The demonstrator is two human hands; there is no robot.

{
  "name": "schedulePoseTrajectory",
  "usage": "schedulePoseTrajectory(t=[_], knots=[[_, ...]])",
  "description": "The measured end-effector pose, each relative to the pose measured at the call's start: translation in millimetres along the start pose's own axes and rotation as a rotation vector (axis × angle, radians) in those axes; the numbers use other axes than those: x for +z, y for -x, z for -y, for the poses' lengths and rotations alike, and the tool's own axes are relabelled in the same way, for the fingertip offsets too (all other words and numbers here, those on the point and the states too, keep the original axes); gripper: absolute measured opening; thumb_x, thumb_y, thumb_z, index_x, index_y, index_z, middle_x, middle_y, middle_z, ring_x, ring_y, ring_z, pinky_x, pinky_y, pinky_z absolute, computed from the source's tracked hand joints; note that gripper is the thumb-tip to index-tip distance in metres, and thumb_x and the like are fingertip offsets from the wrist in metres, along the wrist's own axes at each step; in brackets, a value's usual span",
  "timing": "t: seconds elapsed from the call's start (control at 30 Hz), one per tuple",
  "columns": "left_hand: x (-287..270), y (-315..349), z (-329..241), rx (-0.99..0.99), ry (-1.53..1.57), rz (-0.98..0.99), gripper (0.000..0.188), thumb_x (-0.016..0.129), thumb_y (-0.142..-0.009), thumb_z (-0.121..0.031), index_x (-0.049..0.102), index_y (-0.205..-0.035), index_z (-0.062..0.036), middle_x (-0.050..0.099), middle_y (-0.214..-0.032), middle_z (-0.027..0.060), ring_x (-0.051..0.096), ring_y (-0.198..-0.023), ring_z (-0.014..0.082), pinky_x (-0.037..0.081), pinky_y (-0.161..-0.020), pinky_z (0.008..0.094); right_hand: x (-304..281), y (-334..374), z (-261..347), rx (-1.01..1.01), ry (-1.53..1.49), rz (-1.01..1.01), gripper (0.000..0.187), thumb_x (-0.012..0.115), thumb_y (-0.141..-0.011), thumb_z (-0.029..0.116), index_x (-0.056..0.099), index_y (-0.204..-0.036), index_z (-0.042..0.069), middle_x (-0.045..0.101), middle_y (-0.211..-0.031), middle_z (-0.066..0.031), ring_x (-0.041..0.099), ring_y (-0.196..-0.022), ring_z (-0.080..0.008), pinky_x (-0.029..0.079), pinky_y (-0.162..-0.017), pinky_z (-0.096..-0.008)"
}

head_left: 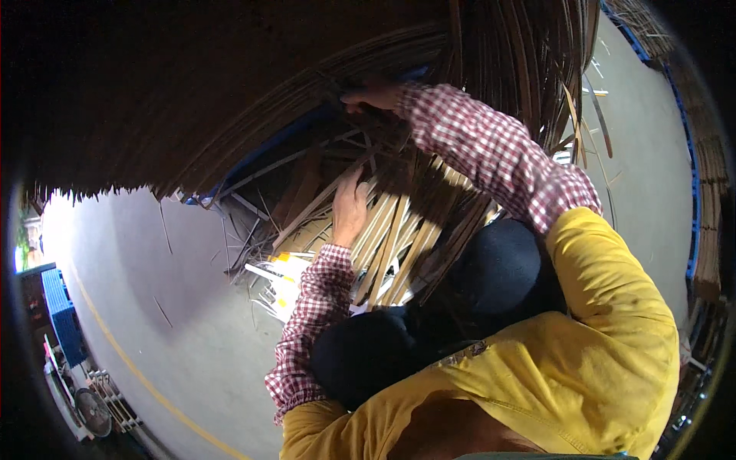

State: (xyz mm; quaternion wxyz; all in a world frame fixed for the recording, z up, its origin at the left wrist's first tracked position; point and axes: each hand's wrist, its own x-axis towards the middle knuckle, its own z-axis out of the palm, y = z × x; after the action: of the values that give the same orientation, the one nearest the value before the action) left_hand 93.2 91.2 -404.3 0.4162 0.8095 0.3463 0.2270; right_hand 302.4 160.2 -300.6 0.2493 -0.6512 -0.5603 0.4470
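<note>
Long, thin brown strips, like split wood or bamboo, lie in a loose bundle [399, 245] in front of my knees. My left hand [350, 208] is at the left side of this bundle, its fingers bent over one long slanting strip [310, 208]. Farther up, in deep shade, my right hand [376, 95] reaches left to the edge of a big dark stack of strips [253, 130]. Its fingers look closed, but whatever they hold is too dark to make out. Checked red-and-white sleeves cover both forearms.
More long strips [529, 69] hang at the upper right. White and yellow scraps [280, 280] lie by my left forearm. A blue edge [280, 138] shows under the dark stack. Grey floor [192, 284] with a yellow line spreads left; bundled strips [711, 207] stand far right.
</note>
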Motion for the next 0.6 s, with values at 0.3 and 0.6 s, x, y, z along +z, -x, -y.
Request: schedulePoseTrajectory(t=[0.3,0.6], knots=[[-37,-24,-48,0.332,-0.002,-0.435,0.028,0.04,-0.084,-0.019,0.05,-0.103,-0.0006,0.051,-0.099,0.017,0.048,-0.092,0.0308,0.038,-0.08,0.0349,42,106,-94,0.508,0.489,0.104,0.05,0.046,-0.077,0.034,0.043,-0.109,-0.004,0.045,-0.11,-0.0235,0.046,-0.099,-0.033,0.038,-0.084,-0.038],[13,-2,-3,0.001,0.035,0.249,0.039,0.036,-0.084,-0.025,0.044,-0.111,0.0012,0.042,-0.116,0.0173,0.038,-0.11,0.0296,0.027,-0.093,0.0334,-19,132,-29,0.299,0.281,0.259,0.041,0.057,-0.069,0.041,0.062,-0.086,0.004,0.06,-0.075,-0.0121,0.056,-0.07,-0.0204,0.043,-0.068,-0.034]])
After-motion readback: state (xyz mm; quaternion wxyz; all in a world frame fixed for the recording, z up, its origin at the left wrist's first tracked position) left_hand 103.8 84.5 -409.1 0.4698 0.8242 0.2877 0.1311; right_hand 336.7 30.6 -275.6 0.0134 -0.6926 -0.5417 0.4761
